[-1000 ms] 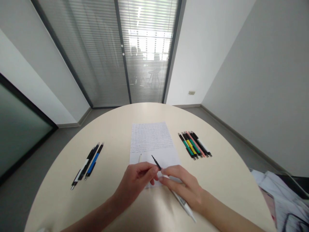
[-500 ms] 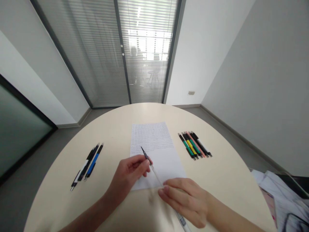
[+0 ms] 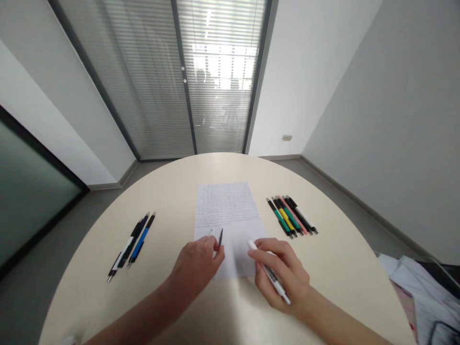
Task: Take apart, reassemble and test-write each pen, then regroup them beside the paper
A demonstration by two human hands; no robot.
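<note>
Lying on the left side of the round tabletop (image 3: pixel 172 191) are a few dark pens (image 3: pixel 132 244), close together, one with a blue middle. Next comes the person's left hand (image 3: pixel 196 268). Its fingers are pinched on a thin black pen piece (image 3: pixel 220 238), which pokes up past the fingertips over the near part of the paper. A tiny white bit (image 3: pixel 210 232) sits just beside it; it may be a pen part, but it is too small to tell.

The sheet of paper (image 3: pixel 228 208) lies flat in the middle of the tabletop, with small writing filling its far half. The near half is blank.

The right hand (image 3: pixel 287 278) rests by the near right corner of the paper. Its fingers are curled around a white pen (image 3: pixel 269 273), which slants across the hand with one end toward the paper.

Farther right, a row of coloured pens (image 3: pixel 292 216) lies side by side, green, yellow, pink, black and white. Some light cloth (image 3: pixel 413 282) shows past the tabletop's right edge.
</note>
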